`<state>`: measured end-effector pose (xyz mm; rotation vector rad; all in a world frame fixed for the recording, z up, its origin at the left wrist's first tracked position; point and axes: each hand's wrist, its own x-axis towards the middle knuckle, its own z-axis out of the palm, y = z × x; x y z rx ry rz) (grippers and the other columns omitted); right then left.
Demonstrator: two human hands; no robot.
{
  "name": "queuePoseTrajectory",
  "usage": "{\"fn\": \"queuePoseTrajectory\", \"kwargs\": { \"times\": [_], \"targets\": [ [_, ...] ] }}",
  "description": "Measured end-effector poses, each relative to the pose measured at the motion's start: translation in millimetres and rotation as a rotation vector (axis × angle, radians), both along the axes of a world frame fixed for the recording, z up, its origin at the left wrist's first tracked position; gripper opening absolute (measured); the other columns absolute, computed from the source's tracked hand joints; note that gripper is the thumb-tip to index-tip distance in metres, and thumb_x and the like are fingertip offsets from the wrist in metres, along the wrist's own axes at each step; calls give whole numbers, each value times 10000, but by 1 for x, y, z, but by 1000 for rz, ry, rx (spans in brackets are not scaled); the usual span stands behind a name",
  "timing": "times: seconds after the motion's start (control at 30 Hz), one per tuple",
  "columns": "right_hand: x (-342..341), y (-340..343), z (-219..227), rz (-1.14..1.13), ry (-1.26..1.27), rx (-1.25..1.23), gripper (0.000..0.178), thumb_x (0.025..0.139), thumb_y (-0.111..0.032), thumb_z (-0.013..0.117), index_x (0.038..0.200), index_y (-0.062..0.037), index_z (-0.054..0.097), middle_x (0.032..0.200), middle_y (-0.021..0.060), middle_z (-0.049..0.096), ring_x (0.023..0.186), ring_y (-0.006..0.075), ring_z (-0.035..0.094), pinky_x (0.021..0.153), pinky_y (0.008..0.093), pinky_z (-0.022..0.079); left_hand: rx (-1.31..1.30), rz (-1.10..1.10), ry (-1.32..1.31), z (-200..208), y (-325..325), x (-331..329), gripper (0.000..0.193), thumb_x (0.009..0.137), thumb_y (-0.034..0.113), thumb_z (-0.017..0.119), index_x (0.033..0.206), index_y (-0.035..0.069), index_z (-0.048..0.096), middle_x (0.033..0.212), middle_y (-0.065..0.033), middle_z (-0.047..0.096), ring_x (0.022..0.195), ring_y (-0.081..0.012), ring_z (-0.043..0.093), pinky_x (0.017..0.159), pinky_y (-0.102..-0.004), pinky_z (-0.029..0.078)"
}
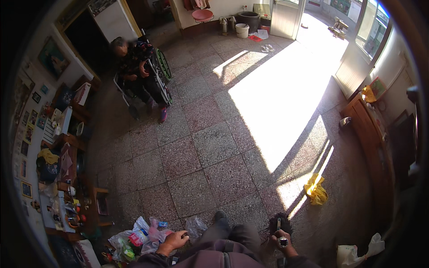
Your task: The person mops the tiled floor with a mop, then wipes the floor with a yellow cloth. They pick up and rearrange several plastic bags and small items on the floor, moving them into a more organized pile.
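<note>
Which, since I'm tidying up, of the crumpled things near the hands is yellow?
The yellow bundle ahead and right of the right hand; bags by the left hand are mostly white, pink or clear, the lower-right bag white.

A home: framed pictures point(27, 189), wooden cabinet point(364, 127), pink washbasin point(202, 16), tiled floor point(214, 143)

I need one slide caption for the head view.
Partly sunlit tiled floor: left hand beside plastic bags, right hand at a dark object; beyond, a person sits in a wheelchair.

Speckled tile floor point(210, 143) before me; sunlight point(286, 98) through open door point(285, 21); framed pictures point(53, 57) on my left, wooden cabinet point(365, 127) right.
</note>
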<state>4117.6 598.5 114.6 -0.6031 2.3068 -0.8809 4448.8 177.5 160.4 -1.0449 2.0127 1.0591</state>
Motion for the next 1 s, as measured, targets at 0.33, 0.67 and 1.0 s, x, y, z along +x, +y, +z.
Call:
{"fn": "queuePoseTrajectory", "kwargs": {
  "times": [0.33,0.67,1.0],
  "targets": [
    [-273,-15,162,-665,-33,-293,121,865,-140,615,808,-49,559,621,1,499,577,102,506,516,290,408,167,136,-165,-66,-135,-232,502,908,383,608,1295,63,604,1149,-137,691,1055,-278,662,901,-382,514],
    [-522,-102,347,-954,148,-526,167,923,-191,547,781,-129,485,572,-21,446,482,79,423,465,233,368,219,331,-3,-85,-219,-444,343,939,230,629,1201,7,640,988,-86,716,825,-150,677,747,-286,536],
    [-733,-187,322,-1110,357,-620,126,925,-154,544,822,-96,501,608,3,453,558,122,487,568,278,445,118,98,-183,-106,-381,-692,346,940,289,613,1179,47,678,978,-72,718,855,-146,663,744,-314,519]
  ]
}}
